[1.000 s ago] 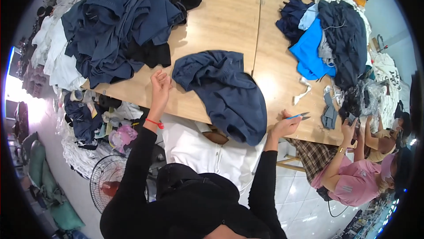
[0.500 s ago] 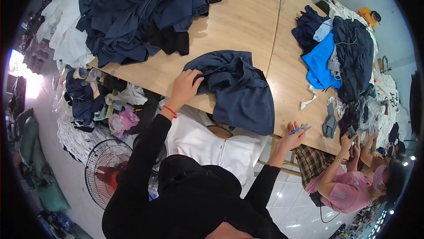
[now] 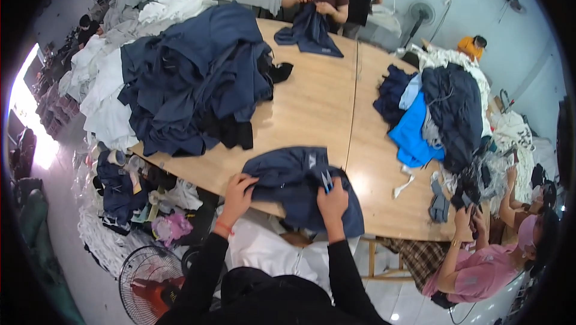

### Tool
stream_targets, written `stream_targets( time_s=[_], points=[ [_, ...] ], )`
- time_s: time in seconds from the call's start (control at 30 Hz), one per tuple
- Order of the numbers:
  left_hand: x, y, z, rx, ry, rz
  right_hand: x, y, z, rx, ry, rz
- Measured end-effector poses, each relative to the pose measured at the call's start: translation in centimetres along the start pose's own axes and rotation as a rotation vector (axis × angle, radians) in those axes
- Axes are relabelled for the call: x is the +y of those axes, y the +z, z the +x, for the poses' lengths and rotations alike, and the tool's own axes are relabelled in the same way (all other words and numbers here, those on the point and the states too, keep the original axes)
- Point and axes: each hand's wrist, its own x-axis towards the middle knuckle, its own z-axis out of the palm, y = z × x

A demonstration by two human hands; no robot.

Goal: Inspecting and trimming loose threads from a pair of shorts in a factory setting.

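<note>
A dark navy garment point(image 3: 288, 188) lies in folds at the near edge of the table, partly hanging over it. My left hand point(image 3: 239, 196), with a red cord on its wrist, is closed on the garment's left edge. My right hand point(image 3: 333, 202) is wrapped around small blue-handled thread snips point(image 3: 327, 181). Their metal blades point up and away, just over the right part of the cloth. Part of the garment under my right hand is hidden. A small white mark point(image 3: 312, 160) shows near its far edge.
A large navy garment pile point(image 3: 198, 79) is at the left of the wooden table point(image 3: 312, 109). Blue and dark clothes point(image 3: 438, 115) lie on the right. A floor fan point(image 3: 151, 283) stands at my left. Co-workers sit across and at the right, one in pink point(image 3: 489, 271).
My right hand has moved left with the snips, from beside the garment to over it. My left hand stays at the left edge. The view has tilted up, showing a person across the table.
</note>
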Motion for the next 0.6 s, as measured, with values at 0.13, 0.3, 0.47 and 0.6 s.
stream_targets(
  time_s=[0.13, 0.3, 0.47, 0.6],
  points=[
    [2.6, -2.1, -2.1, 0.110, -0.269, 0.097, 2.2, -2.4, -2.3, 0.067, -0.079, 0.114],
    [8.3, -3.3, 3.6, 0.022, -0.643, -0.763, 0.9, -8.4, -1.9, 0.262, -0.004, 0.590],
    [13.3, -4.3, 9.2, -0.326, -0.237, -0.709, -5.3, -16.9, 0.0, 0.293, 0.063, 1.081],
    [18.4, 1.2, 5.7, -0.686, 0.140, -0.523, -8.5, -18.2, -1.8, 0.296, 0.038, 1.044]
  ],
)
